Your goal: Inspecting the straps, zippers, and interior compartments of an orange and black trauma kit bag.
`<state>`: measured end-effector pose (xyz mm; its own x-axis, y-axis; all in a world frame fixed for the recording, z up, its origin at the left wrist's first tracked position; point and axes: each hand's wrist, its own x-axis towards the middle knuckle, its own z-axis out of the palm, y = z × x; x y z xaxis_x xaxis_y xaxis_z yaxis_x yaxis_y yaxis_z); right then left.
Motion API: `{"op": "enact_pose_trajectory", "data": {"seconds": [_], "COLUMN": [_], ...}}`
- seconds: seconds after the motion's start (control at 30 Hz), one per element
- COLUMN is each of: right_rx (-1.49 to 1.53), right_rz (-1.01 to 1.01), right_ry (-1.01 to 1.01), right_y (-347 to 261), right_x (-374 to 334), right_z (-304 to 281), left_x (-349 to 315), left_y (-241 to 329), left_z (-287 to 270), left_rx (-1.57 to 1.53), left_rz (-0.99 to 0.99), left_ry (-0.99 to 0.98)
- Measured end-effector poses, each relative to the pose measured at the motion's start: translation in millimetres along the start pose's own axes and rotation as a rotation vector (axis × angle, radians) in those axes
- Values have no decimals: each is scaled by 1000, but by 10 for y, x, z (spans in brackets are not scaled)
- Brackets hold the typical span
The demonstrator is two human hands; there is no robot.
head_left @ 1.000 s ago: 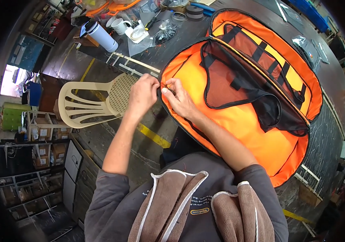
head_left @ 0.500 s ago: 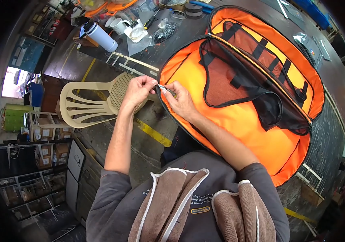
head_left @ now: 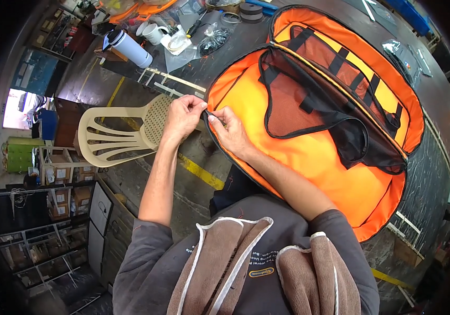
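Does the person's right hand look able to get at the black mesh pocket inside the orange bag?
Probably yes: the orange bag lies open, nothing covers the black mesh pocket, and the right hand is already at its edge.

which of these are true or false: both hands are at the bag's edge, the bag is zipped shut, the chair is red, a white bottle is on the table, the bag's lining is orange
1. Both hands are at the bag's edge. True: the left hand and right hand pinch the near rim of the orange bag.
2. The bag is zipped shut. False: it lies open, showing the black mesh pocket inside.
3. The chair is red. False: the plastic chair is cream.
4. A white bottle is on the table. True: the white bottle lies on the dark table.
5. The bag's lining is orange. True.
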<state>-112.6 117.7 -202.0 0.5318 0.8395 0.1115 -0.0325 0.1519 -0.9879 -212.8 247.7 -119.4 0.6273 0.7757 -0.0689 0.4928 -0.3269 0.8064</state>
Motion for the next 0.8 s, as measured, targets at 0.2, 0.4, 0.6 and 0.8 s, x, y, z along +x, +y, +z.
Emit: {"op": "enact_pose_trajectory", "data": {"seconds": [0.2, 0.4, 0.6, 0.8], "right_rx": [219, 201, 259, -114], "right_rz": [38, 201, 23, -271], "right_ry": [62, -42, 110, 104], "right_y": [136, 48, -23, -113], "right_x": [64, 219, 217, 236], "right_z": [51, 22, 113, -43], "left_x": [-42, -200, -232, -214], "left_y": [173, 46, -202, -246], "left_z": [-22, 56, 125, 152], "left_rx": [-312, -128, -402, -565], "left_rz": [17, -19, -37, -125], "left_ry": [96, 60, 155, 133]}}
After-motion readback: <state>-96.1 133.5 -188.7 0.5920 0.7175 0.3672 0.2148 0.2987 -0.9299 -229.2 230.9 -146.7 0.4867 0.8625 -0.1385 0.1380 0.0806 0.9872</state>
